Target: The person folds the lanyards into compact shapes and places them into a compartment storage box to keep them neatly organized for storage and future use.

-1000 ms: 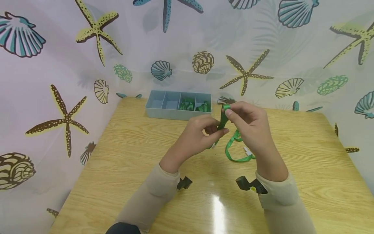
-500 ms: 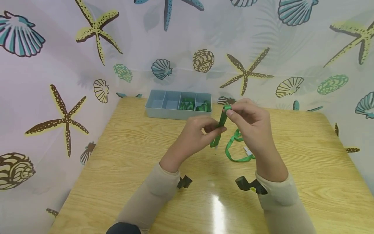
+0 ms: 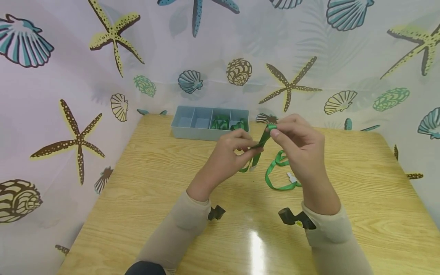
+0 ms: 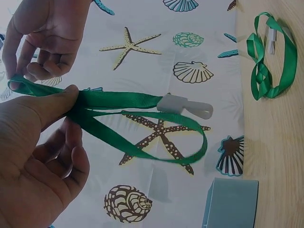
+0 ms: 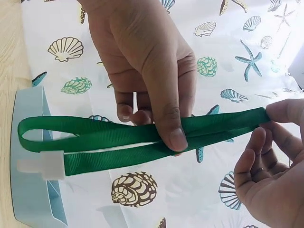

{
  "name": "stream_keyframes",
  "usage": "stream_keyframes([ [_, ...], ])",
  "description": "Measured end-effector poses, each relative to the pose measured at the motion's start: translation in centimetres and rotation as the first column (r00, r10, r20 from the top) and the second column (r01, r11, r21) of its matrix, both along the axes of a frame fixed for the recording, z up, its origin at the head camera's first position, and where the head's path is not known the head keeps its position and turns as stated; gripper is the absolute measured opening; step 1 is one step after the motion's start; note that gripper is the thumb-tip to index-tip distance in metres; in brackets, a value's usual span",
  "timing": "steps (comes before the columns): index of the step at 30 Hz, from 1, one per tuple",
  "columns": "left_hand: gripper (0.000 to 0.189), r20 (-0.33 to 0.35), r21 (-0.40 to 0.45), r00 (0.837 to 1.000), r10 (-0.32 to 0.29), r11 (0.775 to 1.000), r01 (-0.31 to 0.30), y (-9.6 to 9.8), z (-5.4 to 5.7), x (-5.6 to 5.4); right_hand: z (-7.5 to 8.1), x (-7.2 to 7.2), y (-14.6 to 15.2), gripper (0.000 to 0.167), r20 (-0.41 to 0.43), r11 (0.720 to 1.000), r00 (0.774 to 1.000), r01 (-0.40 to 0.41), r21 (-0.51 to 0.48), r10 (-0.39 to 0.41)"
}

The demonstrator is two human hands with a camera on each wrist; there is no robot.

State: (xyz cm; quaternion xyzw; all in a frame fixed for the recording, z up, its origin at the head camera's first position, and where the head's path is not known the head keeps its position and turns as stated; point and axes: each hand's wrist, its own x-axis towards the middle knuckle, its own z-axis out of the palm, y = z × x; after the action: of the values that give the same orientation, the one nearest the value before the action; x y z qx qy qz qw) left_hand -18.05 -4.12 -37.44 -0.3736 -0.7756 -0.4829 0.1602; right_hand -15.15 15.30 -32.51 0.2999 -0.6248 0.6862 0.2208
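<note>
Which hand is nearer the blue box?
Left. In the head view, the left hand overlaps the box near its right end; the right hand is farther right, with a gap between it and the box.

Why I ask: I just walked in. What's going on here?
Someone is holding a folded green ribbon with a white end piece: the left-hand grip pinches its middle, the right-hand grip one folded end. Another green ribbon lies on the table. The blue box holds more ribbon in two compartments.
</note>
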Motion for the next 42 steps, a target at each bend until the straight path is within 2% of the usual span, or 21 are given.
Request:
stream_keyframes([
  [5, 0.014, 0.01, 0.007, 1.0, -0.008, 1.0, 0.008, -0.2, 0.0, -0.1, 0.2, 0.2, 0.3, 0.007, -0.034, 0.999, 0.999, -0.012, -0.04, 0.011],
  [10, 0.014, 0.027, 0.017, 1.0, -0.006, 1.0, 0.006, -0.4, 0.1, -0.1, -0.3, 0.5, 0.6, 0.011, -0.066, 0.995, 0.995, -0.075, -0.068, 0.07],
  [17, 0.017, 0.044, 0.007, 0.999, 0.012, 1.0, -0.013, -1.0, 0.3, -0.1, -1.0, 1.6, 1.5, 0.019, -0.057, 0.99, 0.989, -0.139, -0.04, 0.136],
  [22, 0.017, 0.031, 0.023, 0.999, 0.022, 0.999, -0.023, -1.3, 0.6, -0.3, -1.6, 2.2, 2.0, 0.008, -0.061, 0.981, 0.98, -0.191, -0.018, 0.19],
  [28, 0.015, 0.01, 0.054, 1.0, 0.028, 0.998, -0.028, -1.4, 0.9, -0.4, -2.4, 2.5, 2.5, 0.005, -0.055, 0.973, 0.972, -0.23, -0.021, 0.229],
  [30, 0.014, -0.002, 0.064, 1.0, 0.026, 0.998, -0.026, -1.4, 1.0, -0.4, -2.7, 2.6, 2.6, 0.005, -0.042, 0.97, 0.969, -0.243, -0.023, 0.242],
  [36, 0.012, -0.033, 0.099, 0.999, 0.021, 0.995, -0.018, -1.6, 1.3, -0.3, -3.9, 2.9, 2.8, 0.026, 0.045, 0.972, 0.971, -0.237, 0.005, 0.236],
  [39, 0.011, -0.038, 0.102, 0.999, 0.016, 0.995, -0.012, -1.7, 1.4, -0.1, -4.6, 3.1, 3.1, 0.021, 0.088, 0.977, 0.977, -0.202, 0.069, 0.196],
  [42, 0.011, -0.035, 0.103, 0.999, 0.004, 0.995, 0.0, -1.7, 1.4, 0.0, -5.3, 3.1, 3.3, 0.009, 0.131, 0.969, 0.979, -0.179, 0.169, 0.158],
])
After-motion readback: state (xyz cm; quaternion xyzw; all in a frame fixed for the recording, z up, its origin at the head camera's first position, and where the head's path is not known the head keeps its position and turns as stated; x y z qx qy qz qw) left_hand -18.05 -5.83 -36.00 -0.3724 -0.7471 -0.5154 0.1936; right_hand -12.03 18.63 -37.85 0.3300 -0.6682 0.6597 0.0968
